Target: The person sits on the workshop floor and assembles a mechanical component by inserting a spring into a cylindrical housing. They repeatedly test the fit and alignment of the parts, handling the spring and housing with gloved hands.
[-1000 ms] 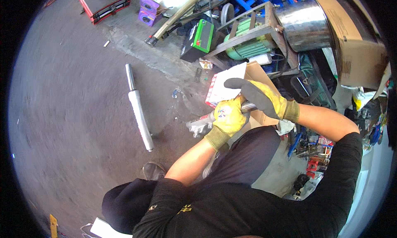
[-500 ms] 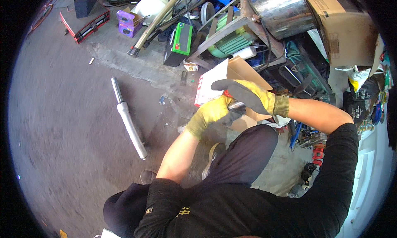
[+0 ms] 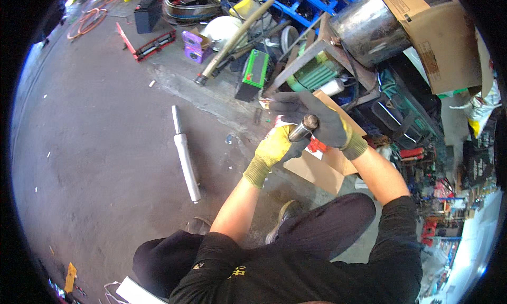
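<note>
My left hand [image 3: 274,145], in a yellow glove with a grey palm, is wrapped round a shiny metal tube [image 3: 302,130]. The tube's darker capped end points up toward me; how far it reaches below the glove is hidden. Beside that end my right hand [image 3: 317,114], gloved alike, has its fingers stretched out flat to the left. Whether its palm touches the tube I cannot tell. Under both hands is an opened cardboard box [image 3: 315,172] with something red [image 3: 317,144] at it. A silver fork leg [image 3: 185,159] lies on the floor to the left.
Ahead stand a black battery with a green top [image 3: 254,74], a green motor in a metal frame [image 3: 314,74] and a purple box [image 3: 195,45]. A red-edged tray [image 3: 145,45] is at the far left. A large carton [image 3: 441,50] and a black bag [image 3: 398,122] are on the right.
My right hand has gone from curling over the tube to lying flat beside it. The tube's capped end now shows, tilted up. The view has shifted, so the surroundings appear further right.
</note>
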### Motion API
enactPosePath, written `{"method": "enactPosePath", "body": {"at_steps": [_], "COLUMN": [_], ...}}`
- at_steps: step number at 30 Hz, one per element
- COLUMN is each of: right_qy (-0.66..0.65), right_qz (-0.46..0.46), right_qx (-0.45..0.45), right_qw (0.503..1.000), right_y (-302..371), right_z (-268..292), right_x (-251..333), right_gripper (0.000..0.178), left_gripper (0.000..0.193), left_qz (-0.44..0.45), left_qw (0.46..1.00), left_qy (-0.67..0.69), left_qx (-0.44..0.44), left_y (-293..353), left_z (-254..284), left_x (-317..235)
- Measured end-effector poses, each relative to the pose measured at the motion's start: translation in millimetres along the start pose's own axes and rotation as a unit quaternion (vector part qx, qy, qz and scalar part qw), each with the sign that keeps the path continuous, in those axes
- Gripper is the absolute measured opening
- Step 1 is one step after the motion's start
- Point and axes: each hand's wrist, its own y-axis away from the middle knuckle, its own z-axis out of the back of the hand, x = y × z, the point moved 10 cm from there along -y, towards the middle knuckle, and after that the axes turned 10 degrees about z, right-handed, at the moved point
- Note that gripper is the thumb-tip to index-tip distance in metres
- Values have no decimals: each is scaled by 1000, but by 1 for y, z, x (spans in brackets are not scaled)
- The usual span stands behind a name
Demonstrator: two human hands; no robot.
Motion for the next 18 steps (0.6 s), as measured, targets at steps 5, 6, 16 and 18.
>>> {"method": "enactPosePath", "body": {"at_steps": [5, 6, 16, 18], "right_qy": [290, 361, 111, 141], "right_qz": [25, 40, 126, 136], "right_qx": [131, 162, 13, -162], "right_qw": [948, 918, 986, 967], "right_y": [2, 0, -21, -23], "right_z": [-36, -45, -26, -3], "right_x": [25, 27, -8, -16], "right_gripper": [70, 68, 34, 31], "left_gripper": [23, 24, 29, 28], "left_qz": [-35, -66, -147, -48], "left_qw": [995, 985, 978, 940], "left_qy": [60, 103, -9, 22], "left_qx": [67, 119, -151, -336], "left_y": [11, 17, 13, 10], "left_z": [10, 1, 27, 40], "left_x": [-5, -11, -7, 19]}}
